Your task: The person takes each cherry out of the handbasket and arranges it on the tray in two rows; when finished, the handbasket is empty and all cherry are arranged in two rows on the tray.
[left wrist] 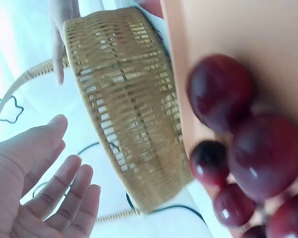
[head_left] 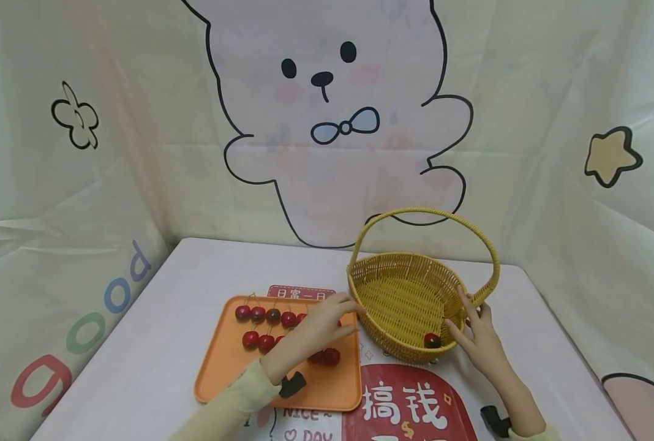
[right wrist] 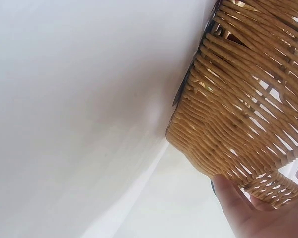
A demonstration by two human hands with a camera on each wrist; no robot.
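My left hand [head_left: 320, 327] hovers over the orange tray [head_left: 222, 373], fingertips near the left rim of the yellow woven basket [head_left: 401, 300]. In the left wrist view this left hand [left wrist: 44, 188] has its fingers loosely spread, with nothing between them. Red cherries [head_left: 250, 339] with stems lie in rows on the tray, some hidden under my left forearm. One dark red cherry [head_left: 432, 340] sits inside the basket at its near right. My right hand [head_left: 480, 337] holds the basket's right rim by the handle's base, with fingers on both sides of the rim.
The basket's tall arched handle [head_left: 426, 211] rises above it. A printed mat [head_left: 409, 404] with red patches and writing lies under tray and basket on the white table [head_left: 531, 343]. Cloth walls [head_left: 184, 196] with cartoon drawings stand behind and at both sides.
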